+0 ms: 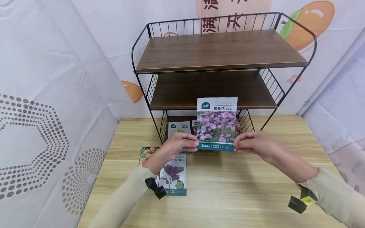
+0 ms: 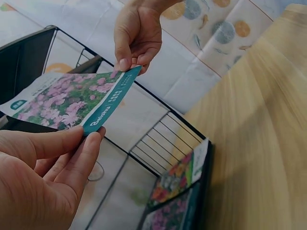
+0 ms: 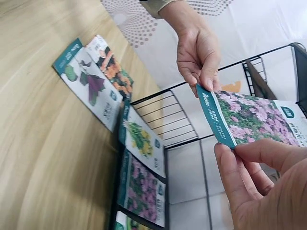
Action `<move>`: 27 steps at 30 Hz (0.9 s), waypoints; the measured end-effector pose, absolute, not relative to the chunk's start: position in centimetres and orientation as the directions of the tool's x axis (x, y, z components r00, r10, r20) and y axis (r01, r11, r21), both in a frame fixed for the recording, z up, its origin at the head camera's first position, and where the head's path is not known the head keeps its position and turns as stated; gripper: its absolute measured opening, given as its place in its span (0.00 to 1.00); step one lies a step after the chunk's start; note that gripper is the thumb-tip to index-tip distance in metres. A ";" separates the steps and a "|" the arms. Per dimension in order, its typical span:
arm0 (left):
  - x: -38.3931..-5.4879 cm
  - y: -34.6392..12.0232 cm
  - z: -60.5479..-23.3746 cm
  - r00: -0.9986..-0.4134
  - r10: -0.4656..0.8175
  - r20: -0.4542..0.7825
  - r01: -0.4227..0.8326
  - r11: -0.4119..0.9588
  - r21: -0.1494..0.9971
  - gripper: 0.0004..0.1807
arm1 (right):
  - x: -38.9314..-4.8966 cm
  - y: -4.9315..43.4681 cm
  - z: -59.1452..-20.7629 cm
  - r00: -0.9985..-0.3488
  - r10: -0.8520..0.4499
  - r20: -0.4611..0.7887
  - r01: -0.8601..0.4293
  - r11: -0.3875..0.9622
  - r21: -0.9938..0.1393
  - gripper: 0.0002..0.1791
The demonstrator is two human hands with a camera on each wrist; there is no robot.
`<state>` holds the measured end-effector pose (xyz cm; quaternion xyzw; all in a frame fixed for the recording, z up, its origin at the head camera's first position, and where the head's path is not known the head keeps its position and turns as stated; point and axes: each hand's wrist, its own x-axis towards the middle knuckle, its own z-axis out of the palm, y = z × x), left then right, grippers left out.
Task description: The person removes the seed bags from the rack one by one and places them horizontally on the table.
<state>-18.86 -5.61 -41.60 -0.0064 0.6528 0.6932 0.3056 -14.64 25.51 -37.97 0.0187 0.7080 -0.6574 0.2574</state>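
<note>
A seed packet (image 1: 217, 125) printed with pink flowers is held up in front of the rack, its picture facing the head camera. My left hand (image 1: 182, 143) pinches its lower left corner between thumb and fingers. At the lower right corner my right hand (image 1: 253, 144) pinches it the same way. In the left wrist view the teal strip of the packet (image 2: 112, 101) spans between both hands. Behind it, on the bottom tier, stand a yellow-flower packet (image 3: 140, 136) and a pink-flower packet (image 3: 142, 189), partly covered by the held one in the head view.
The black wire rack has a brown top shelf (image 1: 222, 50) and middle shelf (image 1: 211, 90). On the wooden table (image 1: 228, 196), left of the rack, lie a purple-leaf packet (image 1: 174, 177) and an orange-flower packet (image 1: 147, 153), partly under my left forearm. A printed curtain (image 1: 94, 63) hangs behind.
</note>
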 end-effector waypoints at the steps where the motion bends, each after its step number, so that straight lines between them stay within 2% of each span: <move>1: -18.8 -5.7 -41.9 -0.813 0.415 -0.409 -0.432 0.042 0.901 0.16 | -14.6 25.4 -38.2 -0.865 -0.317 -0.389 0.362 0.142 -0.921 0.07; 10: -17.8 -6.6 -44.1 -0.805 0.418 -0.421 -0.436 0.066 0.898 0.16 | -14.1 24.4 -40.6 -0.859 -0.328 -0.393 0.356 0.168 -0.919 0.05; 27: -16.0 -7.6 -48.0 -0.764 0.369 -0.529 -0.542 0.078 0.837 0.14 | -13.2 22.8 -44.9 -0.834 -0.334 -0.440 0.409 0.162 -0.898 0.04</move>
